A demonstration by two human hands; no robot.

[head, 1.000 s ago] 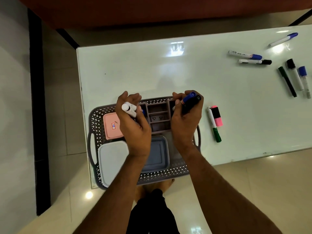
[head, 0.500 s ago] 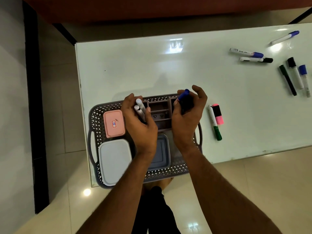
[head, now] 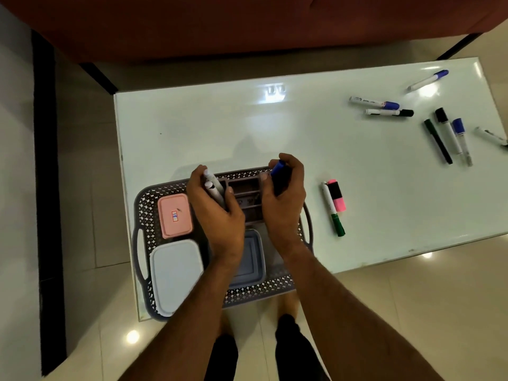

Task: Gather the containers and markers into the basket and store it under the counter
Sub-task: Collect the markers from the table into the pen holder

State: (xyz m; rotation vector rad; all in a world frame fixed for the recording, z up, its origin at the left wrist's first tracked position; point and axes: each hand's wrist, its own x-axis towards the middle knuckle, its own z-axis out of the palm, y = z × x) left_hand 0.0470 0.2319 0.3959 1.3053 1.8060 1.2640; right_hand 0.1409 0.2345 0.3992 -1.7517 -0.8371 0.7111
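A grey perforated basket (head: 143, 204) sits at the white table's near left corner. Inside lie a pink container (head: 174, 215), a white container (head: 176, 273), a blue-grey container (head: 248, 257) and a brown divided organiser (head: 244, 188). My left hand (head: 214, 210) grips two white markers (head: 213, 184) over the organiser's left end. At the organiser's right end my right hand (head: 286, 199) grips a blue-capped marker (head: 277, 169) together with a dark one. A green-capped marker (head: 333, 209) and a pink highlighter (head: 337, 196) lie just right of the basket.
Several more markers lie scattered at the table's far right, among them a blue-capped one (head: 373, 103) and a dark green one (head: 437, 141). A brown sofa (head: 247, 26) stands beyond the table (head: 247, 127). Tiled floor surrounds it, with my feet below the basket.
Both hands have turned their markers more upright and lowered them toward the organiser's end compartments. The view has shifted slightly; the basket and loose markers have not moved.
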